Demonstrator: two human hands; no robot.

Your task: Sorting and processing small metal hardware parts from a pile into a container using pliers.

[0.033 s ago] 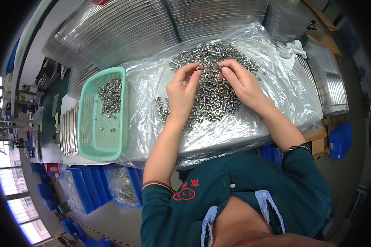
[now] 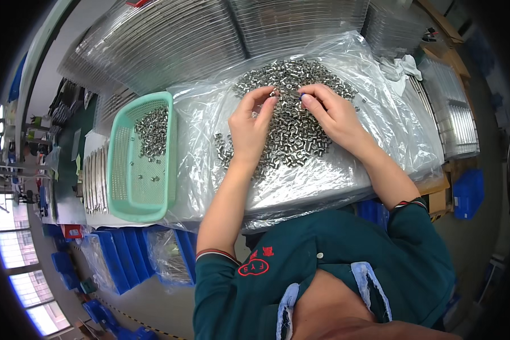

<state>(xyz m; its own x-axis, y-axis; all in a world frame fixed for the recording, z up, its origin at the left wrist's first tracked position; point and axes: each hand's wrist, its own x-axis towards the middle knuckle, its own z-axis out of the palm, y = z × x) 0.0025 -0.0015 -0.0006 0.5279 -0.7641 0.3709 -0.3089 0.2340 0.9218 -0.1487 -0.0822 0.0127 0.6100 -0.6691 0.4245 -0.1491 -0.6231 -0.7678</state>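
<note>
A large heap of small shiny metal fittings (image 2: pixel 300 136) lies on clear plastic sheeting. Over its middle, my left hand (image 2: pixel 251 122) pinches one small metal fitting (image 2: pixel 274 94) between thumb and fingertips. Just to the right, my right hand (image 2: pixel 335 116) is closed in a pinch on a small thing with a dark blue part (image 2: pixel 303 97). Most of that thing is hidden by the fingers, so its kind does not show. The two hands are close together, with a narrow gap between the fingertips.
On the left stands a green plastic basket (image 2: pixel 113 170) with more metal fittings (image 2: pixel 152 133) in it. Stacked clear plastic trays (image 2: pixel 170 45) line the back. Blue bins (image 2: pixel 119 255) sit below the table's left front edge. A white cloth (image 2: pixel 399 71) lies at the back right.
My right hand's fingertips have shifted slightly left, nearer to the fitting in my left hand. My left hand stays in the same place.
</note>
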